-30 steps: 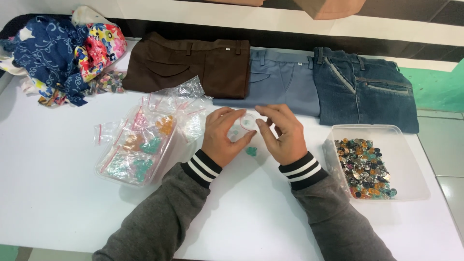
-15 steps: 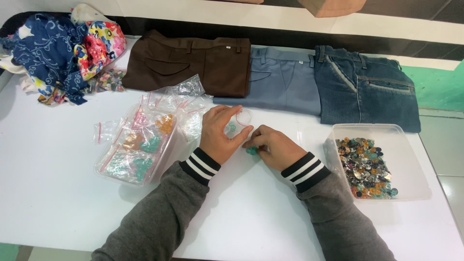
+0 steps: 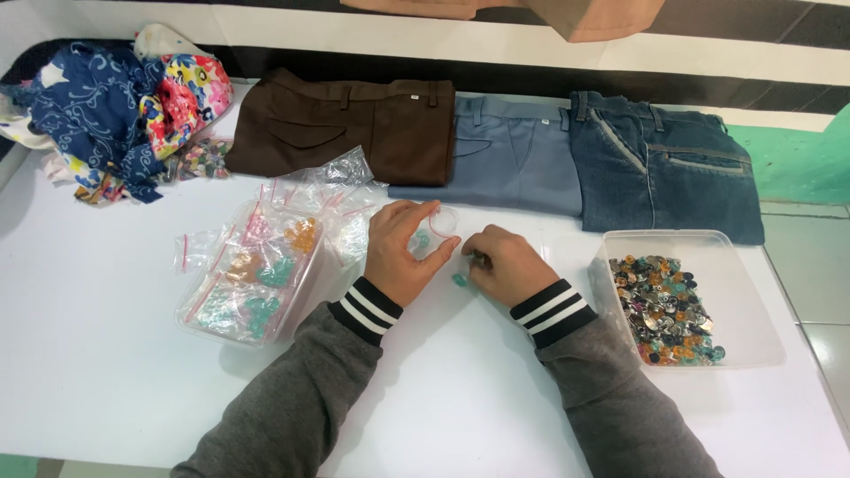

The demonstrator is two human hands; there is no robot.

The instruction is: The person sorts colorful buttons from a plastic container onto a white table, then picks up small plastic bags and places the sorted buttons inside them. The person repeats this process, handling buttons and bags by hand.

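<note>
At frame centre: left hand [image 3: 403, 252] curled around a small clear zip bag [image 3: 440, 221] holding teal buttons; right hand [image 3: 503, 263] closed beside it, pinching at a teal button [image 3: 459, 280] on the white table [image 3: 115, 354].

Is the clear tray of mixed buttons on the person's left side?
No, the clear tray of mixed buttons sits beyond the right hand, on the table's right side.

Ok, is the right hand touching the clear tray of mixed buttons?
Apart. The head view shows bare white table between the right hand and the clear tray of mixed buttons.
</note>
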